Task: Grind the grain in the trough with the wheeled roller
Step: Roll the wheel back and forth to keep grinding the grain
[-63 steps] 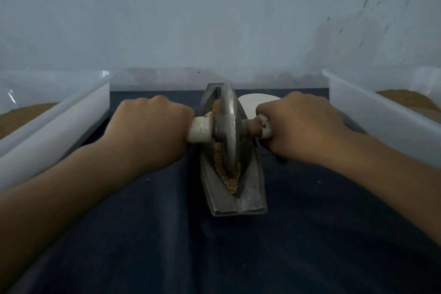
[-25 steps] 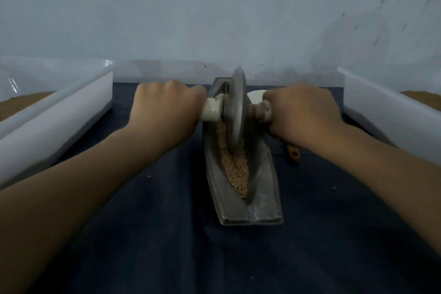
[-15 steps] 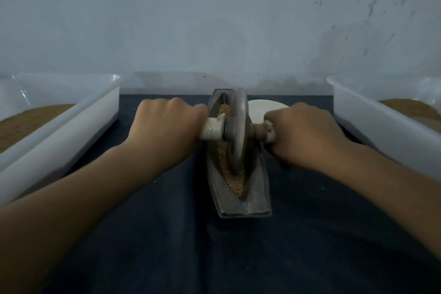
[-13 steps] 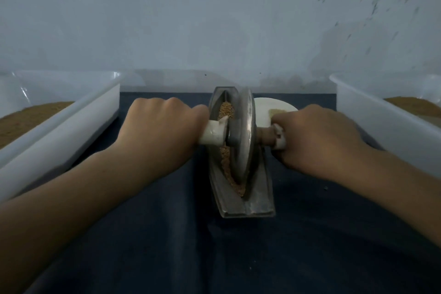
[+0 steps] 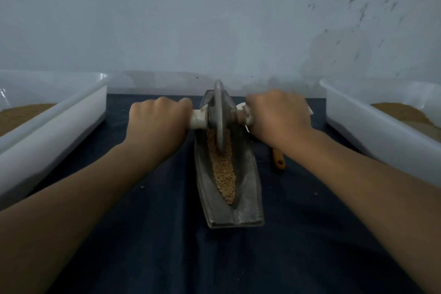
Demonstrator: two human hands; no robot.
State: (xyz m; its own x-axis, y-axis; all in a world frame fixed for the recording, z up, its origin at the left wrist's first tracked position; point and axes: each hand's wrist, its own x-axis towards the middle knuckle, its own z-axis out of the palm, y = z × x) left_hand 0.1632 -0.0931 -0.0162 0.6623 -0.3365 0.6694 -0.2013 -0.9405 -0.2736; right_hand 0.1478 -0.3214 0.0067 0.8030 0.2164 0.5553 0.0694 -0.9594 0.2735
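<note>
A grey boat-shaped metal trough (image 5: 248,188) lies lengthwise on the dark cloth, with tan grain (image 5: 224,174) along its groove. The wheeled roller (image 5: 220,117), a grey metal disc on a pale cross handle, stands upright in the far part of the trough. My left hand (image 5: 157,124) grips the handle's left end and my right hand (image 5: 276,117) grips its right end. The disc's lower edge sits in the grain.
A white plastic tub (image 5: 55,126) with brown material stands at the left, another white tub (image 5: 381,126) at the right. A small orange spoon handle (image 5: 279,161) lies right of the trough, under my right forearm. A white dish (image 5: 241,105) peeks out behind my right hand. A pale wall rises just behind.
The roller has rolled away from me to the far part of the trough, uncovering more of the grain near me. Both hands went forward with it.
</note>
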